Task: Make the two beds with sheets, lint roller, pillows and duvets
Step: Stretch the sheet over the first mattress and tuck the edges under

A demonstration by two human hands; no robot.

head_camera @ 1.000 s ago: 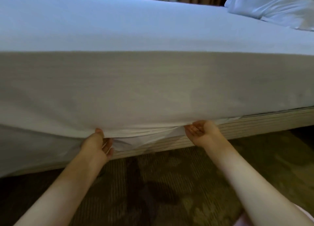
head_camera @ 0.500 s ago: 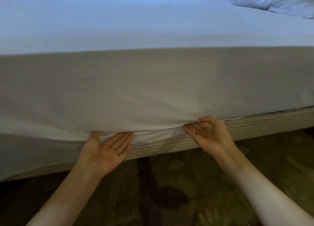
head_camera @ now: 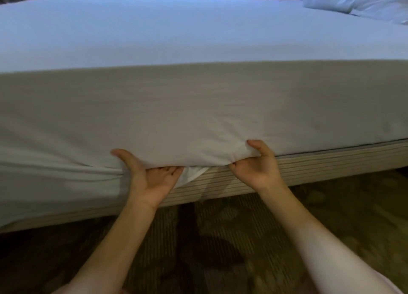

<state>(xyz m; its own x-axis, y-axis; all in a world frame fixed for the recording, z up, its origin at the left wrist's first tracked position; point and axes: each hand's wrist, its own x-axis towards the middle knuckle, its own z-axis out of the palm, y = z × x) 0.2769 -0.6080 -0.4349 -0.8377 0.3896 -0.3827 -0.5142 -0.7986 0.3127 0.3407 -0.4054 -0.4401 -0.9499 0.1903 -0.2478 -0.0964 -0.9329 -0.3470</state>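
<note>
Along the near side of the bed, the sheet (head_camera: 198,117) lies smooth over the top and hangs down the side of the mattress it covers. Its lower edge is bunched into a fold where I grip it.

Left hand (head_camera: 152,179): palm up, thumb pressed against the hanging cloth, fingers (head_camera: 170,169) curled beneath the fold.

Right hand (head_camera: 258,165): thumb over the fold, the other digits curled under it, pinching cloth.

Between the two hands a loose flap (head_camera: 192,174) of white cloth hangs out over the striped bed base (head_camera: 331,161). Left of my left hand the sheet hangs lower and covers the base. Right of my right hand the edge looks already tucked.

Step in hand, as I judge it: tucking the sheet under the mattress on this side.

Next move calls for:
1. Raise the mattress edge slightly.
2. Drive both hands and the fold inward, flat, taking in the flap.
3. Shift left and repeat.

Pull evenly, or the top may wrinkle.

A pillow (head_camera: 364,2) lies at the far right end of the bed; carpet (head_camera: 220,238) is below.
</note>
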